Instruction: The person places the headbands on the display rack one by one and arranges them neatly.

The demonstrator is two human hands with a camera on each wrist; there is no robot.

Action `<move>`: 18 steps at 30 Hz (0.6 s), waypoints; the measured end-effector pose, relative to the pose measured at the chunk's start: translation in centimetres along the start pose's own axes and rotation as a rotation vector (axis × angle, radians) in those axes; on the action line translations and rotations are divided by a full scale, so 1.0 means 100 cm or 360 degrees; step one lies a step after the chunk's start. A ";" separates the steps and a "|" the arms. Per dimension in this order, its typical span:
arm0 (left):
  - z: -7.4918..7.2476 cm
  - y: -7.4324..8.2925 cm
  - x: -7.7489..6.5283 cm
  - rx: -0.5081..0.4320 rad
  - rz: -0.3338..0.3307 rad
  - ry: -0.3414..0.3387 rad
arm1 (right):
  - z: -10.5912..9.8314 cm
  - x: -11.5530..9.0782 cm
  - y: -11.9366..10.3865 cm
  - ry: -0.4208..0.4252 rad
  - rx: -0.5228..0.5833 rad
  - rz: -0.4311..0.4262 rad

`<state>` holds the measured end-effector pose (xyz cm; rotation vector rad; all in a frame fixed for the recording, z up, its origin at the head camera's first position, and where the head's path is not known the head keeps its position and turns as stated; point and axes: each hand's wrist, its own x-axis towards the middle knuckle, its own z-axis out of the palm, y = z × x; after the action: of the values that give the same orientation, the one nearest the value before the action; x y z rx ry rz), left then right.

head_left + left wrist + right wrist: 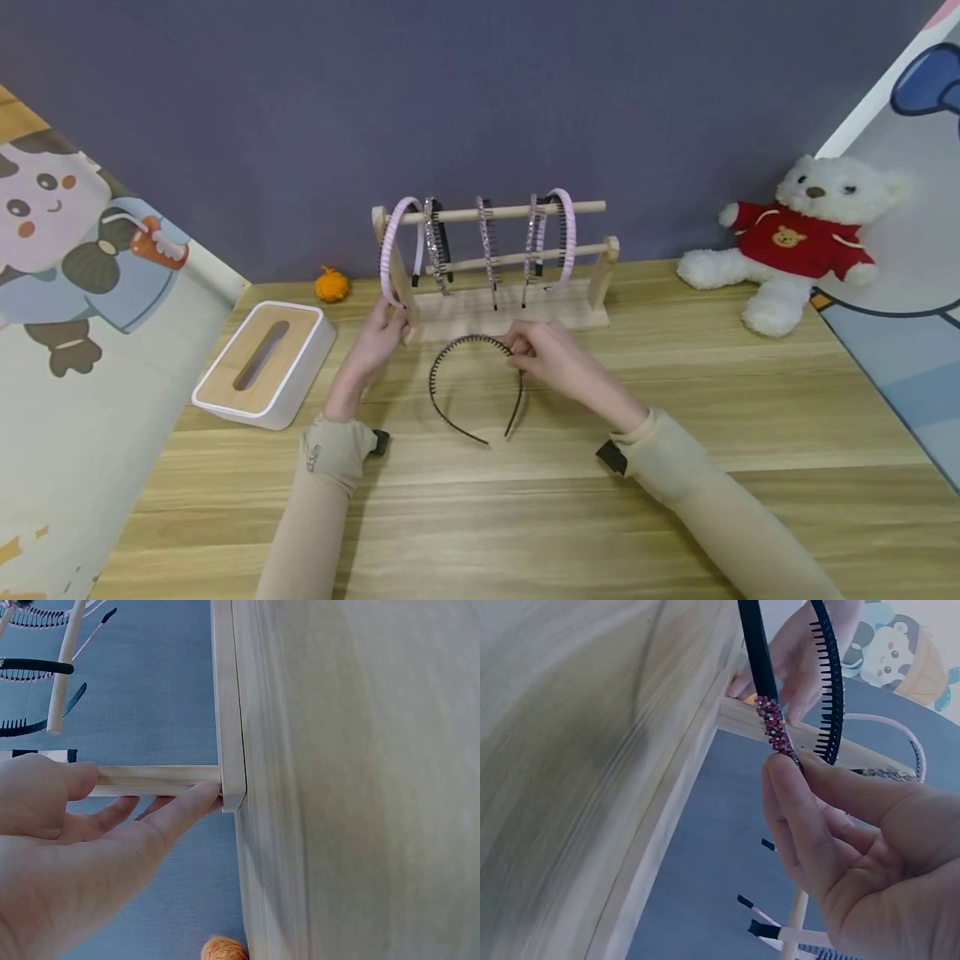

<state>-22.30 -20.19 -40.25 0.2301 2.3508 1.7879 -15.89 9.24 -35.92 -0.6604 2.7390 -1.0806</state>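
Observation:
My right hand (551,358) pinches a thin dark headband (432,379) by its right side, between thumb and fingers. Its ends point towards me, in front of the wooden rack (510,317). The right wrist view shows small comb teeth inside the band and pinkish-red beads (772,724) on its outside, near my fingertips. With my left hand (375,337) I grip the rack's left upright (157,778) low down, thumb and fingers on either side, by the base. Several headbands hang on the rack's bars, among them a pink wrapped one (386,258) and a sparkly one (486,237).
Left of the rack stands a white tissue box (300,383) with a wooden lid. A small orange ball (332,285) lies near the back wall. At the back right sits a white teddy bear (795,242) in a red sweater. A dark wall rises behind the rack.

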 end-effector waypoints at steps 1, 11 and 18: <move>0.000 0.000 0.000 0.0000 0.0000 -0.0001 | -0.001 -0.001 0.000 0.0008 -0.0004 -0.0003; 0.000 0.000 -0.001 0.0010 0.0009 0.0015 | -0.018 -0.019 0.003 0.0074 0.0013 0.0002; 0.001 0.001 -0.002 -0.0008 -0.0001 0.0024 | -0.037 -0.038 0.007 0.0146 0.0045 0.0011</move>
<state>-22.08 -20.11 -40.22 0.2159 2.3560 1.8011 -13.77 13.65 -33.89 -0.6122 2.7945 -1.1741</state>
